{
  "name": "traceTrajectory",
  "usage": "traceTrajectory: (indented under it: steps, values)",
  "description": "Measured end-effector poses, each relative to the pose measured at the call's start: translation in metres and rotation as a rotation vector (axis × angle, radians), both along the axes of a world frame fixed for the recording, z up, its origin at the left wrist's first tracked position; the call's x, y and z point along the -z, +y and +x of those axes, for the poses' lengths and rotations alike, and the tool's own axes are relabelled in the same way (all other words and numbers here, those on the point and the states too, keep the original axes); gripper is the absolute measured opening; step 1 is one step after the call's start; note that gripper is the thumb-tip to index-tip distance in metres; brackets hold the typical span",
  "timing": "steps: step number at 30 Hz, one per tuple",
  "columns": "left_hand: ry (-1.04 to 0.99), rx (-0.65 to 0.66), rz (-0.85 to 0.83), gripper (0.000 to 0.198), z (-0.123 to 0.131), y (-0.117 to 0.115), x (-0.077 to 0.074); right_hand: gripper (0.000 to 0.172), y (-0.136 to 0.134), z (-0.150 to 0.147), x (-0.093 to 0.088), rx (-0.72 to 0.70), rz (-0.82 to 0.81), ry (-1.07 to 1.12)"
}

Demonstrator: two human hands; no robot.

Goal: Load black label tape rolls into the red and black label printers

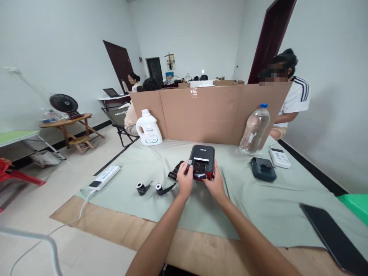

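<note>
Between my two hands is a small black-and-red portable printer (pixel 202 152), tilted so its top faces me, with a white strip across it and a dark glossy piece at its front. My left hand (pixel 185 179) grips the printer's left front corner, its thumb on top. Around the right front edge curl the fingers of my right hand (pixel 215 184). Just left of the printer lies a crumpled black strip (pixel 174 173), partly hidden by my left hand. Two small black rolls, one roll (pixel 141 188) and another roll (pixel 160 188) with its end unrolled, rest on the green cloth.
A cardboard screen (pixel 201 115) stands behind, with a white jug (pixel 149 130) and a large clear bottle (pixel 254 130) before it. Power strips (pixel 105 178) sit at both sides. To the right are a dark device (pixel 263 169) and a black tablet-like slab (pixel 333 237). Other people (pixel 294 97) sit beyond.
</note>
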State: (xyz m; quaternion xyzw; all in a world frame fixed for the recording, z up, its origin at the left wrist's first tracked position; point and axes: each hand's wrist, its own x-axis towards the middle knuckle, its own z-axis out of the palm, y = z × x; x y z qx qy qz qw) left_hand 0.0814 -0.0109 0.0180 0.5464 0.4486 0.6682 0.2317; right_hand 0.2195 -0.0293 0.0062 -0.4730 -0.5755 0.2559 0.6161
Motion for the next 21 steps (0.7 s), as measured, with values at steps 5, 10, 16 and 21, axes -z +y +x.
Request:
traceTrajectory:
  steps: [5, 10, 16, 21]
  values:
    - [0.043, 0.0, -0.006, 0.033, 0.001, -0.004, 0.016, 0.086, -0.005, 0.006, 0.016, 0.005, 0.017, -0.053]
    - [0.03, 0.02, -0.022, 0.034, -0.006, -0.002, 0.019, 0.082, -0.004, 0.003, 0.02, 0.047, 0.013, -0.135]
    - [0.005, 0.049, -0.062, 0.034, -0.007, 0.0, 0.021, 0.084, -0.003, 0.003, 0.024, 0.101, 0.013, -0.198]
    - [-0.022, 0.064, -0.079, 0.034, -0.008, -0.002, 0.022, 0.085, -0.009, 0.004, 0.028, 0.173, 0.02, -0.286]
